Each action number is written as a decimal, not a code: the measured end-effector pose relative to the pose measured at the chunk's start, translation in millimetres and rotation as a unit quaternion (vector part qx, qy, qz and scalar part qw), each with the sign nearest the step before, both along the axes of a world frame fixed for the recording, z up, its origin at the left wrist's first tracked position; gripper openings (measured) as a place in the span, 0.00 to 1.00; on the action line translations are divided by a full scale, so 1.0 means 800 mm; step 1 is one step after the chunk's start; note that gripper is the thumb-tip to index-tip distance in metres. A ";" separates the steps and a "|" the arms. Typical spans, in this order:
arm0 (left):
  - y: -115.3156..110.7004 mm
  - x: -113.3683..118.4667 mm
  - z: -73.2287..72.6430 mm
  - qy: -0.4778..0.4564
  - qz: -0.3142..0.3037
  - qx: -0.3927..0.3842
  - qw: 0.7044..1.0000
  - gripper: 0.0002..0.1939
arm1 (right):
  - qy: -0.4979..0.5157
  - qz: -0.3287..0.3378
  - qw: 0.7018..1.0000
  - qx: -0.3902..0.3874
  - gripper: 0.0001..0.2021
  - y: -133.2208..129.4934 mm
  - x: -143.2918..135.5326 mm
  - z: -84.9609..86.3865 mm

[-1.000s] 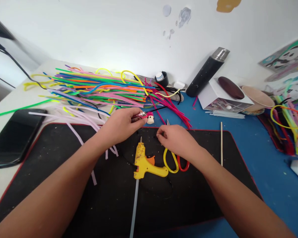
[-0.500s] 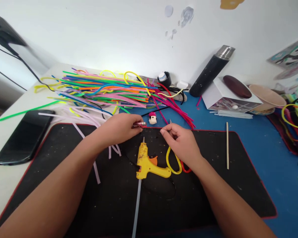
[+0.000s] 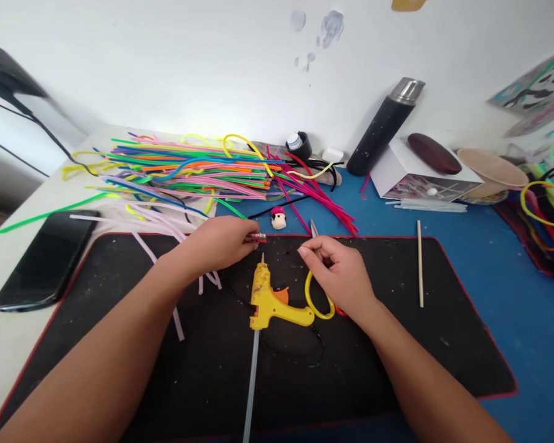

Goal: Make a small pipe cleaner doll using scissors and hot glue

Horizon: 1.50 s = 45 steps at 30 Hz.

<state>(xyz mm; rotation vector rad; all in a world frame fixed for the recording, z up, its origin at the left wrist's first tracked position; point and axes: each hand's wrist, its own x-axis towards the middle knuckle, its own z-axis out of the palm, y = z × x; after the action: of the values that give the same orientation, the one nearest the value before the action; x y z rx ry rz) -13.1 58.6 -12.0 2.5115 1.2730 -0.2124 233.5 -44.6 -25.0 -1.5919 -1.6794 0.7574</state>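
My left hand (image 3: 228, 240) is closed round a small pinkish object with a metallic end (image 3: 257, 237), above the far edge of the black mat (image 3: 351, 381). My right hand (image 3: 335, 261) is pinched, over the scissors (image 3: 321, 299) with yellow and red handles; whatever is between its fingertips is too small to name. Between and below the hands lies a yellow glue gun (image 3: 268, 301), nozzle pointing away, a glue stick (image 3: 252, 381) out of its back. A small white figure head with a pink top (image 3: 278, 218) sits just beyond the mat.
Colourful pipe cleaners (image 3: 198, 166) are heaped at the back left, near a black phone (image 3: 46, 258). A dark flask (image 3: 385, 126) leans on the wall beside a white box (image 3: 425, 172). A wooden stick (image 3: 420, 264) lies on the mat's right.
The view has shifted slightly. My right hand has moved a little nearer relative to the scissors, showing more of their blades. My left hand keeps its hold.
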 end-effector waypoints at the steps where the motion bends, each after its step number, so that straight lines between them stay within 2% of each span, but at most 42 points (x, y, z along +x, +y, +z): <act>1: 0.000 0.000 0.000 0.002 -0.001 0.000 1.000 0.12 | 0.006 0.001 1.000 0.002 0.11 0.001 -0.001 0.000; 4: 0.000 0.002 0.002 -0.012 0.008 -0.001 1.000 0.12 | 0.023 0.004 1.000 0.000 0.11 0.004 -0.003 0.001; 7: 0.000 0.003 0.010 -0.108 0.036 -0.044 0.993 0.12 | 0.033 0.007 0.999 -0.013 0.11 0.005 -0.003 0.003; 11: -0.004 0.006 0.023 -0.264 0.058 -0.120 0.955 0.16 | 0.032 -0.010 0.999 -0.022 0.11 0.004 0.001 0.008; 14: -0.007 0.009 0.026 -0.303 0.064 -0.144 0.940 0.18 | 0.012 -0.040 0.999 -0.028 0.12 -0.002 0.012 0.015; 17: -0.010 0.011 0.024 -0.311 0.070 -0.153 0.935 0.18 | -0.066 -0.052 0.995 -0.045 0.12 -0.014 0.026 0.023; 20: -0.011 0.012 0.022 -0.313 0.070 -0.153 0.935 0.18 | -0.165 -0.030 0.983 -0.079 0.09 -0.029 0.036 0.030; 24: -0.011 0.014 0.021 -0.308 0.059 -0.148 0.938 0.18 | -0.311 0.025 0.943 -0.114 0.13 -0.049 0.035 0.030; 29: -0.012 0.014 0.022 -0.303 0.051 -0.144 0.941 0.18 | -0.399 0.021 0.906 -0.138 0.14 -0.061 0.022 0.029; 34: -0.012 0.013 0.022 -0.297 0.054 -0.150 0.941 0.18 | -0.388 0.007 0.905 -0.174 0.10 -0.056 0.019 0.033; 39: -0.013 0.013 0.026 -0.302 0.049 -0.140 0.942 0.17 | -0.369 0.005 0.913 -0.173 0.08 -0.052 0.023 0.031; 45: -0.013 0.013 0.030 -0.314 0.047 -0.144 0.937 0.18 | -0.241 -0.023 0.955 -0.168 0.09 -0.058 0.045 0.025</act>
<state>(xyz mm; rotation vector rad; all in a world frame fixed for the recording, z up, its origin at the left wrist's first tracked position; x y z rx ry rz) -2.8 48.0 12.1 2.0136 0.9978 0.3747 269.6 -91.3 -4.9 -2.1860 -1.9117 0.6937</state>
